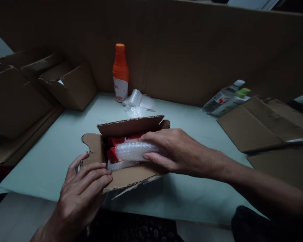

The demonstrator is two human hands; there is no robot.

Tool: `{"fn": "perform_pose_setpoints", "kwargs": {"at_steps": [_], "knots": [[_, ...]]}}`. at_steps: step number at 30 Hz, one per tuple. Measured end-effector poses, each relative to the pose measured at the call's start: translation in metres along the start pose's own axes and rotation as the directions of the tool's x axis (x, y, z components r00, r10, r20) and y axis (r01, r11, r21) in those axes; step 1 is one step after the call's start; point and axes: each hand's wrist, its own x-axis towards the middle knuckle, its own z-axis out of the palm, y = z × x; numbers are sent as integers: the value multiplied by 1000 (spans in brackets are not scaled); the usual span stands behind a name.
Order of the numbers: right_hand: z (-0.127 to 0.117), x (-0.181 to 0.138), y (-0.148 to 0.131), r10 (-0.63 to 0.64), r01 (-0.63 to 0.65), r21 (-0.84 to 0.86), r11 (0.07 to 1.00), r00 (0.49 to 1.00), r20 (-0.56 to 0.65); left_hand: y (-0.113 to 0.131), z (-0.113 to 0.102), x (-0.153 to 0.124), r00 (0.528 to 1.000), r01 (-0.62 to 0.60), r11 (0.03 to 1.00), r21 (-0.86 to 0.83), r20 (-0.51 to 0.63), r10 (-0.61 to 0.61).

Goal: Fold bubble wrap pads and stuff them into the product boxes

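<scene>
Landmark box: a small open brown cardboard box with torn-edged flaps (pixel 138 176) sits in front of you, its flaps standing out around the opening

Your left hand: your bare left hand (pixel 82 191) lies over the near left corner of the box, fingers stretched along the flap edges and thumb apart against the left flap; you touch the cardboard, but whether you grip it or only rest on it cannot be told

Your right hand: your bare right hand (pixel 176 151) reaches in over the right end of the box and grips a clear bubble-wrapped bundle (pixel 132 151), your thumb on its near side and your fingers over its top

Bundle: it lies lengthwise inside the box opening, partly covered by your right hand

Box contents: glossy red objects (pixel 112 154) show at the left inside the box, their full shape hidden; a lower strip of clear bubble wrap (pixel 121 164) lies along the near side

Behind the box: a tall orange-capped bottle with a white lower label (pixel 120 74) stands upright, crumpled clear bubble wrap (pixel 138 103) just beside it

Right of the box: a tilted clear plastic bottle (pixel 222 97) and folded brown cardboard (pixel 262 122)

Left of the box: open brown cartons (pixel 73 89)

Under the box: a pale green table covering (pixel 53 151)
</scene>
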Motion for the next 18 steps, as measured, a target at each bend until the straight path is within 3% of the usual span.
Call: {"fn": "perform_pose_setpoints", "kwargs": {"at_steps": [4, 12, 13, 15, 18], "knots": [[0, 2, 12, 68, -69, -3, 998, 995, -70, -3, 1, -5, 1000, 23, 999, -37, 6, -23], [-9, -30, 29, 199, -174, 115, 978, 941, -274, -3, 2, -2, 996, 75, 996, -58, -38, -77], [-9, -35, 32, 229, -192, 140, 971, 912, -340, -1, 0, -2, 991, 96, 995, -41, -85, -99], [-3, -48, 42, 340, -242, 252, 937, 799, -496, 1, -4, -5, 960, 191, 981, -7, -208, -189], [26, -76, 69, 581, -270, 529, 805, 540, -609, -1, -2, -18, 872, 331, 942, -50, -365, -326]]}}
